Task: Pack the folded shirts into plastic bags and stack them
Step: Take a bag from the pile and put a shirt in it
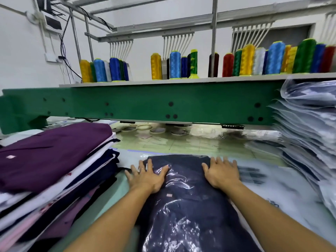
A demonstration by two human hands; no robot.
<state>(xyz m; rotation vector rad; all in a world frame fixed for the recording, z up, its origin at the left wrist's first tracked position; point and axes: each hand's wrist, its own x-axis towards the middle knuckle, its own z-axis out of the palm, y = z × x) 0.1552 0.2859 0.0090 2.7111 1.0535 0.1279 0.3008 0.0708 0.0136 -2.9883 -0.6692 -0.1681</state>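
Note:
A dark navy folded shirt (189,202) lies in a clear plastic bag on the table in front of me. My left hand (147,176) rests flat on its far left part, fingers spread. Flat on the far right part presses my right hand (222,172), fingers apart too. Neither hand grips anything. To the left sits a pile of unbagged folded shirts (51,160), purple on top, with white, navy and pink ones below. At the right edge rises a tall stack of bagged shirts (307,135).
A green machine beam (145,104) crosses the table just beyond the shirt, low over the surface. Thread cones (174,65) stand on the shelf above it. Loose plastic bags (263,180) lie flat right of my right hand. Tape rolls (143,127) sit under the beam.

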